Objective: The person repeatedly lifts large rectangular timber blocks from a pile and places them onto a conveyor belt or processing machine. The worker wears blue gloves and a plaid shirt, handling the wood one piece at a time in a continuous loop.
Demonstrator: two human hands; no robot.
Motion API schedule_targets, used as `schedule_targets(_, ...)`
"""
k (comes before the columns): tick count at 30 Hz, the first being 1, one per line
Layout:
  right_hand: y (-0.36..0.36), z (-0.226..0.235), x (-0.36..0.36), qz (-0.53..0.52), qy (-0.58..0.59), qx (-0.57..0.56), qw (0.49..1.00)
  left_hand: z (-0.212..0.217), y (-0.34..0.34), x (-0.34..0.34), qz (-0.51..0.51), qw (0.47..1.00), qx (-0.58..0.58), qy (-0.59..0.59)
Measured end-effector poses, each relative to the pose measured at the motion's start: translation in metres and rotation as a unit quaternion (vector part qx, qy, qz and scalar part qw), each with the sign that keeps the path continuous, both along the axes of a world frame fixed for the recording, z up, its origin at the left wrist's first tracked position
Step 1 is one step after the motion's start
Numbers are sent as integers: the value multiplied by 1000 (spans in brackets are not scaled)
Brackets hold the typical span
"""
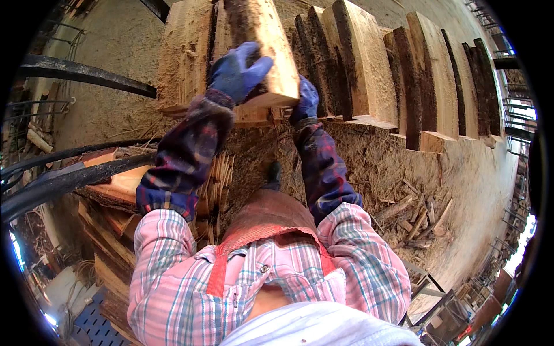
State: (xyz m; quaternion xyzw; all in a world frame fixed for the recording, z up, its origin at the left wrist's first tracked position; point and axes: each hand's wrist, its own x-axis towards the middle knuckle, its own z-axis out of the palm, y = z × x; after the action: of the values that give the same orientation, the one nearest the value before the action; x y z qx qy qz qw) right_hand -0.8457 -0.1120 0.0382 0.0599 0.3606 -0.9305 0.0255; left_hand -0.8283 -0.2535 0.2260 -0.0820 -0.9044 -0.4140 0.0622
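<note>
A thick wood slab (276,49) with pale sawn wood and a strip of dark bark lies tilted at the top, over other slabs in the row. My left hand (238,74), in a blue glove, grips its left side near the close end, thumb and fingers on the surface. At the right corner of that end, my right hand (306,101), also gloved in blue, holds the slab from the side. The right fingers are partly hidden behind the wood. To the left of my left hand, another sawn slab (183,63) stands beside it.
Several bark-edged slabs (369,63) lean in a row to the right. A black metal bar (86,74) juts in from the left, above dark curved bars (75,181). Stacked wood (118,184) sits at my left. Bark scraps (421,216) litter the dirt floor at right.
</note>
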Motion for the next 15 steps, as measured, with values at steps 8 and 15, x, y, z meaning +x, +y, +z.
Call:
schedule_targets(8,37,-117,39,-121,-187,-15,975,-60,96,-19,-87,984,73,133)
schedule_targets(15,226,-173,273,93,-326,124,933,-186,84,118,-114,981,74,-135)
